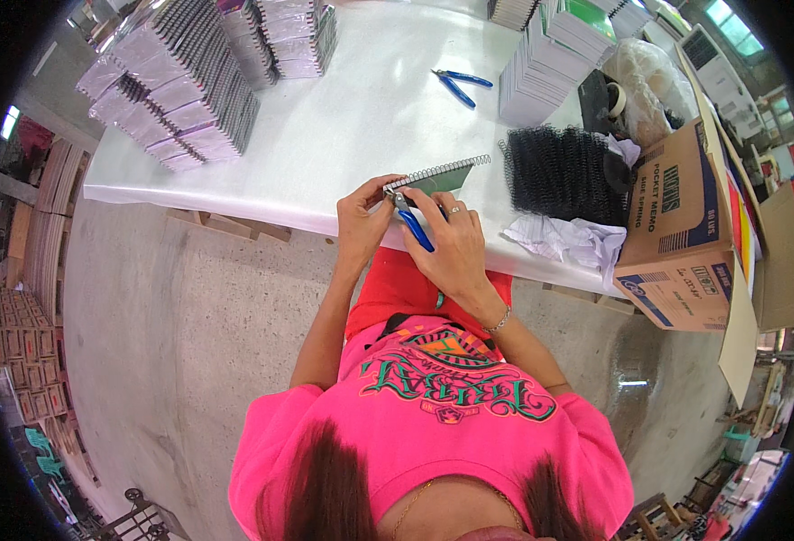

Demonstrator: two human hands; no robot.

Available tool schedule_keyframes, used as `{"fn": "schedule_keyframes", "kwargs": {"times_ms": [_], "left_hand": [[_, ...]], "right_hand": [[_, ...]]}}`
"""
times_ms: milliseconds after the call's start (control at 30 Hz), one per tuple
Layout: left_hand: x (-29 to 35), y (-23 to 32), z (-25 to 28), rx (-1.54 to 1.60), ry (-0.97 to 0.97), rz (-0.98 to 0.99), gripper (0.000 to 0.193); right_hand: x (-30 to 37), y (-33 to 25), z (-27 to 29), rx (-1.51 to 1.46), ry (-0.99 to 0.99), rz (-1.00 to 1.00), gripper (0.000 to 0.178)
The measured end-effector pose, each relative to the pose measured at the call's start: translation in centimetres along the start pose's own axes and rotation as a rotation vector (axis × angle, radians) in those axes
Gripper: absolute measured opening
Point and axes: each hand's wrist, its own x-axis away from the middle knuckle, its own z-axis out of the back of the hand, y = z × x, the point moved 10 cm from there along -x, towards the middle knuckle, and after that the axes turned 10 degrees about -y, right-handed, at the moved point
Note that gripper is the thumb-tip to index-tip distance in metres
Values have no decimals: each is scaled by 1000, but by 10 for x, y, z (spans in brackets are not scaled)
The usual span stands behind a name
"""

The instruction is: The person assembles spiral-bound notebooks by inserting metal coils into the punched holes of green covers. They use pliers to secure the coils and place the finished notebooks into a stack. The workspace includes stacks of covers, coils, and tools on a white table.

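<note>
A small spiral notebook with a green cover (pixel 455 179) is held at the table's near edge, a wire coil (pixel 451 166) running along its upper side. My left hand (pixel 365 216) is closed on the notebook's left end. In my right hand (pixel 455 243) is a pair of blue-handled cutting pliers (pixel 415 231), its jaws at the coil's left end by my left fingertips. Whether the jaws are closed on the wire is too small to tell. My right fingers also lie against the notebook's cover.
A second pair of blue-handled pliers (pixel 459 85) lies farther back on the white table (pixel 361 117). Wrapped notebook stacks (pixel 180 99) stand at left, unbound stacks (pixel 541 77) at back right. Black wire coils (pixel 564 176), crumpled white paper (pixel 568 239) and an open cardboard box (pixel 681 194) are at right.
</note>
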Motion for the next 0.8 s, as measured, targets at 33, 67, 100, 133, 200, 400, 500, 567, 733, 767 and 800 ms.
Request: {"fn": "schedule_keyframes", "kwargs": {"times_ms": [33, 67, 100, 133, 200, 400, 500, 567, 733, 767, 800], "left_hand": [[0, 2, -1, -7, -6, -15, 28], [1, 3, -1, -17, -6, -22, 28], [1, 5, -1, -27, -5, -29, 28], [1, 7, -1, -37, -5, -37, 28], [2, 8, -1, -55, 1, -32, 28], [5, 15, -2, -89, 45, -18, 25], [7, 17, -2, -123, 57, -16, 25], [8, 20, -2, -174, 69, -28, 25], [12, 34, -5, -319, 86, -86, 26], [14, 34, -6, -300, 84, -93, 26], [16, 33, -8, -282, 82, -100, 27]], "right_hand": [[0, 0, 0, -7, 2, 3, 53], [0, 0, 0, -5, 3, 1, 52], [0, 0, 0, -4, 3, -2, 52], [1, 0, 0, -2, 4, -4, 51], [1, 0, 1, -7, 1, -13, 52], [4, 0, 0, -46, -11, -45, 51], [5, 0, -1, -70, -19, -63, 49], [6, 0, 0, -91, -25, -77, 48], [6, -2, 1, -153, -52, -72, 40], [8, 12, -14, -487, -169, -189, 37], [12, 21, -30, -822, -286, -305, 34]]}}
